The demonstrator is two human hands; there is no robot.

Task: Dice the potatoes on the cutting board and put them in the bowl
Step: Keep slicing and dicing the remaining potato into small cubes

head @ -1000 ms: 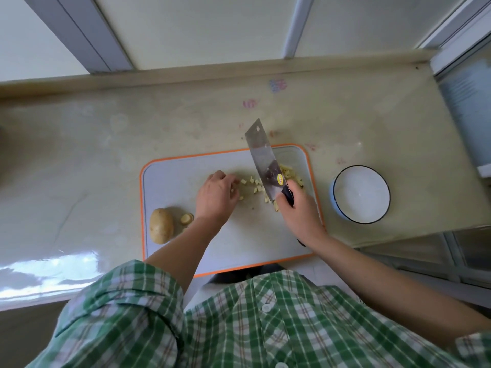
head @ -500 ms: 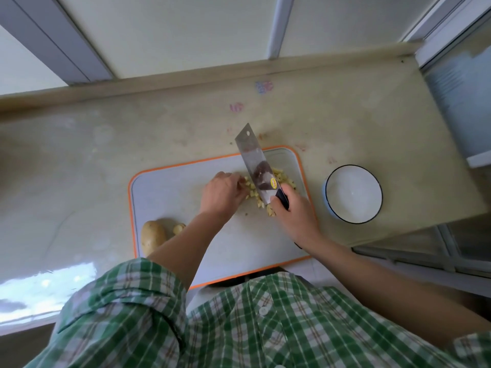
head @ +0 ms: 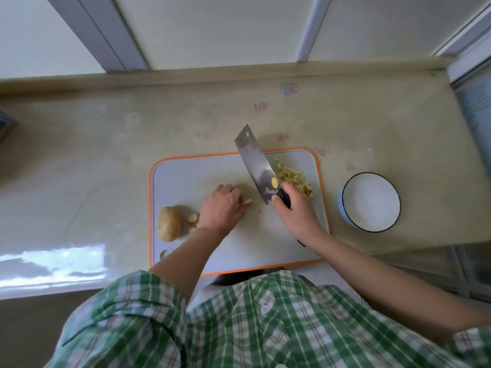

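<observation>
- Potato dice, a loose pale yellow heap [head: 293, 177], now sit in the upper right corner of the grey, orange-edged plastic cutting board [head: 186, 179]; half a second ago they were scattered around the blade between the two hands
- The wide steel cleaver with a black handle [head: 255, 160] stands just left of that heap, tip toward the top of the frame, so the sweep seems to have cleared the middle of the board
- The right hand [head: 296, 213] grips the cleaver's handle, fingers wrapped round it
- The left hand [head: 221, 207], at frame centre, has shifted left; its curled fingers hold down a few pale yellow potato strips [head: 247, 201], one poking out toward the blade
- My reading: one batch is finished and parked, and the next cuts will go across these strips
- A whole brown-skinned potato [head: 170, 223] lies at the board's left edge with small cut potato pieces [head: 193, 217] just beside it, all untouched
- The white enamel bowl with a dark rim [head: 342, 200] stands on the beige counter [head: 106, 155] right of the board and shows only its white inside, so no transfer has begun
- Much remains: the strips, the whole potato, then loading the bowl
</observation>
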